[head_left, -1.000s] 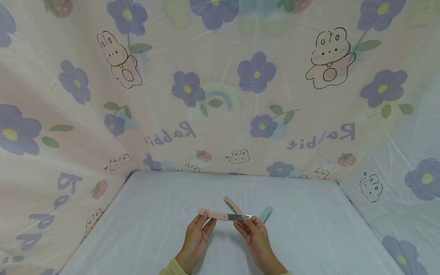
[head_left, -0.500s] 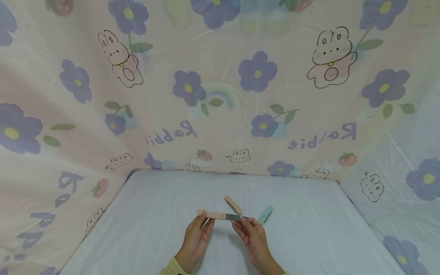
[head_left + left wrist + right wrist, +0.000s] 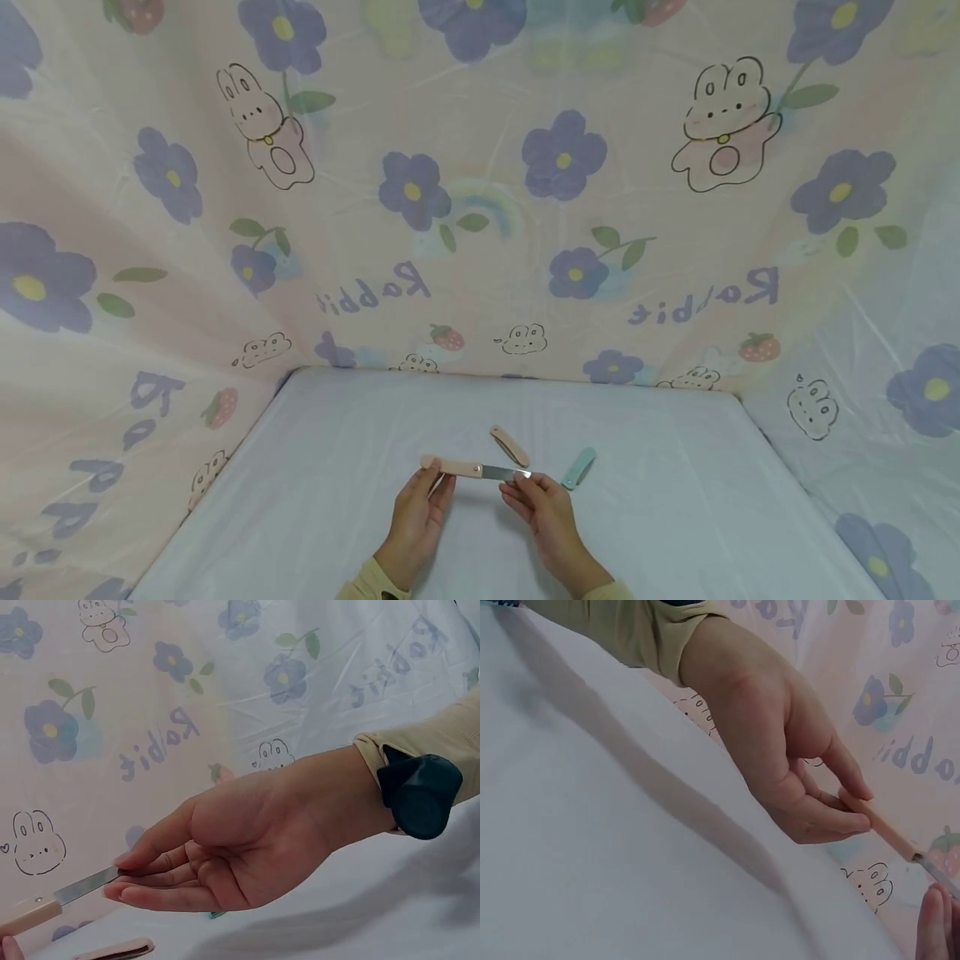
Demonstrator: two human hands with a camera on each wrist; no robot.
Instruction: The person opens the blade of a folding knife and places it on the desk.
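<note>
Level above the white surface is an unfolded folding knife with a peach handle (image 3: pixel 459 468) and a grey metal blade (image 3: pixel 495 472). My left hand (image 3: pixel 411 517) pinches the handle near its rear end, thumb on top. The blade's far end is pinched between the thumb and fingers of my right hand (image 3: pixel 551 521), which hides the tip. The left wrist view shows the right hand (image 3: pixel 255 825) on the blade (image 3: pixel 86 885); in the right wrist view, the left hand (image 3: pixel 772 742) grips the handle (image 3: pixel 889 834).
Beyond the hands lies a folded peach knife (image 3: pixel 510 447) on the white surface (image 3: pixel 337 442). A folded teal knife (image 3: pixel 579 468) rests to its right, just past the right hand. Printed curtains (image 3: pixel 480 275) with rabbits and flowers enclose the back and sides.
Both hands have shifted a little to the left with the peach knife between them. The teal knife, partly covered by the right hand earlier, now shows whole.
</note>
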